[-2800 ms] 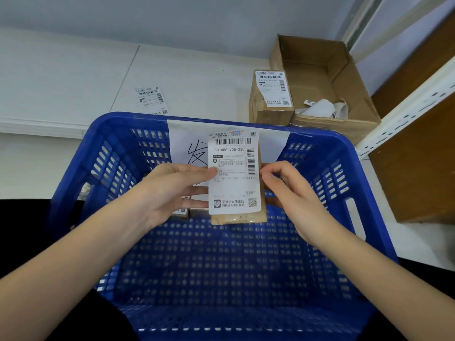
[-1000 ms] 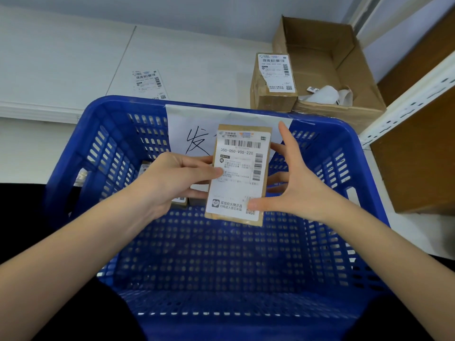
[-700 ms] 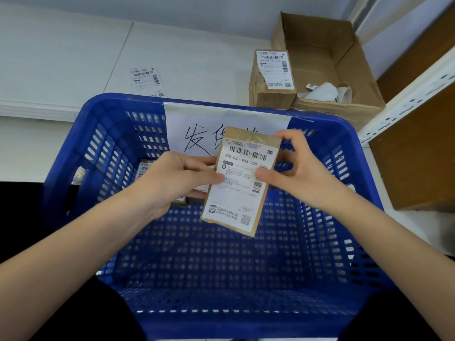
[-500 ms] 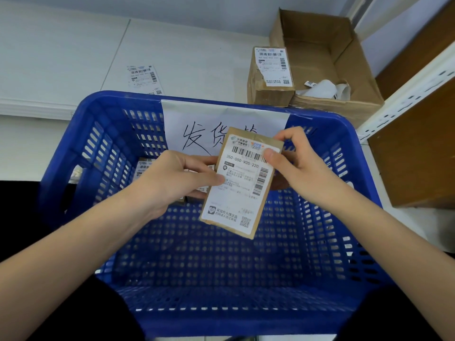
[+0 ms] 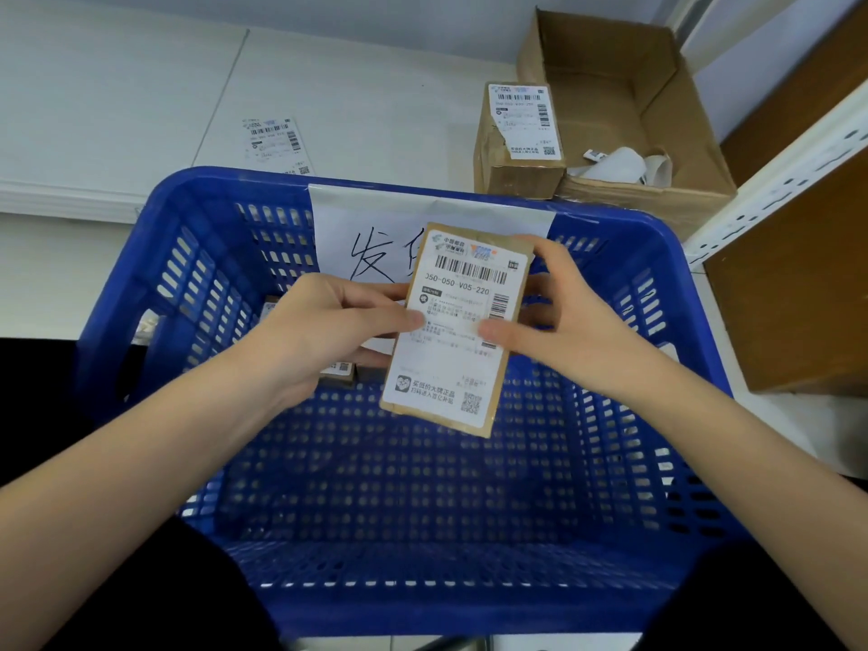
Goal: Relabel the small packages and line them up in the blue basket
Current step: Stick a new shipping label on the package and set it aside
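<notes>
the freshly labelled package (image 5: 453, 331) is pinched by both the left hand (image 5: 329, 335) and right hand (image 5: 559, 321); placement at 11 o'clock in the blue basket (image 5: 197, 274) is judged next.

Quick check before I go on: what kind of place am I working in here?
Most likely a parcel packing or dispatch area. Printed shipping labels sit on the small brown package in hand and on a brown cardboard box; a loose label lies on the white surface, beside a white metal shelving upright.

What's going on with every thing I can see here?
Left hand: pinches package's left edge.
Right hand: pinches its right edge.
Package: labelled, tilted, held above basket.
Blue basket: holds packages at back.
Open carton: holds crumpled paper.
Small box: closed, labelled.
</notes>
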The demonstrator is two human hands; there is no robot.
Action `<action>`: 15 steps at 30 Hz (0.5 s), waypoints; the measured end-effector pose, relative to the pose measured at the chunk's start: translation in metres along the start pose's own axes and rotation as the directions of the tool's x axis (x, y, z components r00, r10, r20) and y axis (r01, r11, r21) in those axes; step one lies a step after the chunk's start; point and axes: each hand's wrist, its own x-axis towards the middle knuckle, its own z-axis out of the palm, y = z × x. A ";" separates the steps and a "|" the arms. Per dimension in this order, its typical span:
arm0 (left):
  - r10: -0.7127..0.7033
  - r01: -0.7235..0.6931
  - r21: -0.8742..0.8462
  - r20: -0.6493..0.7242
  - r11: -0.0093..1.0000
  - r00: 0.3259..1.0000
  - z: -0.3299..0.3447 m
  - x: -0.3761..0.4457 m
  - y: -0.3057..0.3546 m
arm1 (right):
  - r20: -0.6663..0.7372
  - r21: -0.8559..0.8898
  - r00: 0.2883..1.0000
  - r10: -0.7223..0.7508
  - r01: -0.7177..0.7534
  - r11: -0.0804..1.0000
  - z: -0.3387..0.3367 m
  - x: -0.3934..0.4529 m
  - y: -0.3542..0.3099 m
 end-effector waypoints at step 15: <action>-0.037 0.037 -0.054 -0.003 0.998 0.999 -0.001 0.001 0.000 | 0.183 -0.112 0.982 0.054 -0.034 0.993 0.011 -0.013 0.000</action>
